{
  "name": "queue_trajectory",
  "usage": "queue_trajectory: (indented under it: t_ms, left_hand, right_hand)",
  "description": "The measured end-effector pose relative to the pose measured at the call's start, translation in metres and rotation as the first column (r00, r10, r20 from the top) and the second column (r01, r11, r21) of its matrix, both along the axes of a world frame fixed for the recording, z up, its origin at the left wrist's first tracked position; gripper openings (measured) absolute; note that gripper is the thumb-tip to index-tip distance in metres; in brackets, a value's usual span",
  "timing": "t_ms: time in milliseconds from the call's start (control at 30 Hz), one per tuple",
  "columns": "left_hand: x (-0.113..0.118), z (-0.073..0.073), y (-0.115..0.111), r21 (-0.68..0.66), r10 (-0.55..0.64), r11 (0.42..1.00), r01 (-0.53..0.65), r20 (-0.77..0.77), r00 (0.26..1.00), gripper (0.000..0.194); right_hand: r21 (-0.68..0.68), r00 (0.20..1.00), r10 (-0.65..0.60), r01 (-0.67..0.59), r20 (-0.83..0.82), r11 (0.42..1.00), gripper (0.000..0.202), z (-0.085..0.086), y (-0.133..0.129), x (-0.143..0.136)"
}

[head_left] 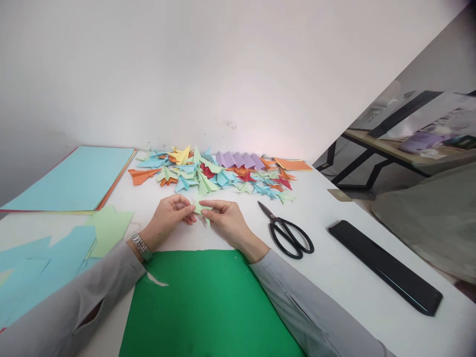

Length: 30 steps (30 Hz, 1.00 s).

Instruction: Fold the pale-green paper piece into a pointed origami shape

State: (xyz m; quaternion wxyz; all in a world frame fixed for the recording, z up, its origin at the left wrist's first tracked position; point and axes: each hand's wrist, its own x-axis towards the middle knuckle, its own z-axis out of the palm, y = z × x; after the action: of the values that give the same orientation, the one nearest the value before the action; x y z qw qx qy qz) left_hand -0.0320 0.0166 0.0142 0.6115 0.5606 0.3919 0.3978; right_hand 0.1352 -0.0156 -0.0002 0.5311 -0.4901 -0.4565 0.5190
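Note:
Between my two hands is a small light-green folded paper [203, 208], pinched at both sides above the white table. My left hand [174, 213] grips its left edge with thumb and fingers. On the other side, my right hand [226, 218] has its thumb and forefinger closed on the right part, and a pointed tip hangs down between them. Just beyond the hands lies a pile of folded paper pieces [206, 184] in green, blue, orange, red and yellow, some shaped like planes and stars. The fingers partly cover the paper I hold.
Black-handled scissors [286, 230] lie right of my right hand, with a long black case [385, 267] farther right. A green sheet [208, 302] lies under my forearms. Coloured paper sheets [74, 178] are stacked at left, near loose blue and green pieces [70, 253]. A wall stands behind.

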Motion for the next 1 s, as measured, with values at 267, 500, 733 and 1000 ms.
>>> queue_trajectory:
  t_ms: [267,500,733,1000]
  left_hand:
    - [0.0015,0.0036,-0.0041,0.027,-0.003,1.0,0.005,-0.072,0.997,0.031]
    - [0.0028,0.0042,-0.0028,0.008,0.018,1.0,-0.017,-0.042,0.999,0.032]
    - [0.0032,0.0034,-0.0034,0.012,0.031,0.999,-0.03,-0.03,0.999,0.033]
    - [0.0027,0.0045,-0.0038,0.016,0.021,1.0,-0.021,-0.033,0.999,0.031]
  right_hand:
    - [-0.03,0.987,0.003,-0.008,-0.161,1.0,0.037,0.0018,-0.0003,-0.0018]
    - [-0.034,0.986,0.017,-0.023,-0.168,0.999,0.035,0.0006,0.0006,-0.0015]
    - [-0.022,0.987,0.01,-0.013,-0.161,1.0,0.034,-0.0035,0.0023,0.0]
    - [-0.062,0.996,-0.02,0.015,-0.091,0.998,0.044,0.0015,0.0001,-0.0011]
